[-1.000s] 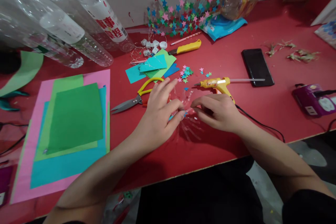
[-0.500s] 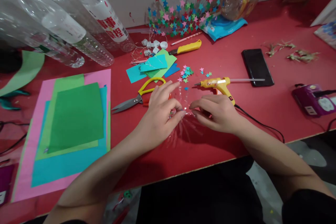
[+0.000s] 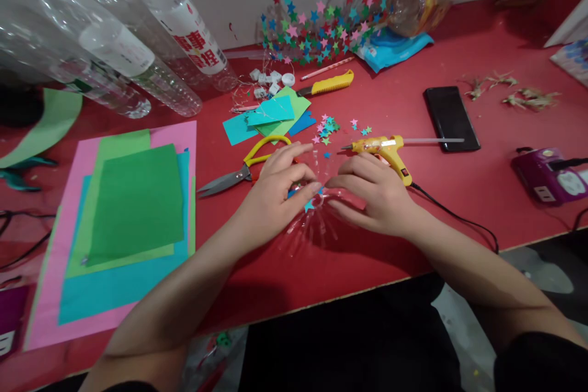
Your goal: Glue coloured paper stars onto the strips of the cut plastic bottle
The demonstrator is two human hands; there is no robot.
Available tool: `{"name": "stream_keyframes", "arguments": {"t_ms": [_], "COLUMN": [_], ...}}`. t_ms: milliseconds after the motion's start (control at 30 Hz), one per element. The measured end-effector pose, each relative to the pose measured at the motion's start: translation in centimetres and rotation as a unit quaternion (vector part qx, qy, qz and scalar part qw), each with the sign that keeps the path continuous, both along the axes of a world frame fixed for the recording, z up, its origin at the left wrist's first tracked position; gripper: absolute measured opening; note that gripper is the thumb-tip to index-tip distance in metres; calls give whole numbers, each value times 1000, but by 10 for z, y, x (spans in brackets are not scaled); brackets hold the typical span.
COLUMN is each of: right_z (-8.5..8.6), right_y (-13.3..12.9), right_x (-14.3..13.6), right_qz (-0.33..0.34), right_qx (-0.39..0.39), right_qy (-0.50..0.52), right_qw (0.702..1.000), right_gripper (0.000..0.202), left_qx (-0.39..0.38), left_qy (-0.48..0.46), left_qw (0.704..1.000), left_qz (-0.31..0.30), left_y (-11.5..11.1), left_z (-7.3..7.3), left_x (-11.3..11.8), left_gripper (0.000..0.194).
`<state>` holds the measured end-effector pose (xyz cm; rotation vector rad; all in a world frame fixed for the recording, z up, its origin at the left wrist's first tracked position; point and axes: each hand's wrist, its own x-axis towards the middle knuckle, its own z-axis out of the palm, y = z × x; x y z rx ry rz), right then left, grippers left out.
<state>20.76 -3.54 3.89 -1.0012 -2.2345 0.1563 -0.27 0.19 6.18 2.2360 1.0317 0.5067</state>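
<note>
Low over the red table, a clear plastic piece cut into thin strips (image 3: 316,228) fans out between my hands. A light-blue star (image 3: 309,205) and a darker blue one (image 3: 320,190) show near its middle. My left hand (image 3: 282,193) is closed on its left side, thumb and fingers together by the stars. On the other side, my right hand (image 3: 374,193) has its thumb and fingers apart around the strips, with the fingertips near the centre. Partly behind my left hand lie yellow-handled scissors (image 3: 227,180). A yellow glue gun (image 3: 381,147) lies just beyond my right hand.
Loose paper stars (image 3: 327,127), paper scraps (image 3: 271,111) and a yellow cutter (image 3: 331,82) lie ahead. Coloured sheets (image 3: 138,208) and plastic bottles (image 3: 184,30) are left; a phone (image 3: 451,117) and purple power socket (image 3: 549,174) right. A star-covered clear piece (image 3: 321,24) stands behind.
My right hand's thumb and fingers have parted, and the hand has shifted slightly left. The strips have turned or shifted, and blue stars now show beside my left thumb.
</note>
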Motion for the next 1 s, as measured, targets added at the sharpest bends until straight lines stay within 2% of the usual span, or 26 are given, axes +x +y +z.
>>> {"name": "stream_keyframes", "arguments": {"t_ms": [200,400,767,1000], "right_z": [-8,-17,-18,-11], "right_y": [2,3,4,3], "right_x": [-6,-13,-10,-8], "right_qz": [-41,-33,-33,-29], "right_qx": [-43,-49,-61,-76], "right_qy": [8,27,32,42], "right_qw": [998,998,997,996], "right_gripper": [17,17,16,15], "left_qx": [22,16,168,126], "left_qy": [14,6,32,-11], "left_qw": [1000,1000,985,992], "left_qz": [-8,-10,14,15], "left_y": [-3,-3,-6,-3], "left_z": [3,1,-4,0], "left_x": [1,3,3,-1], "left_gripper": [16,16,15,17]}}
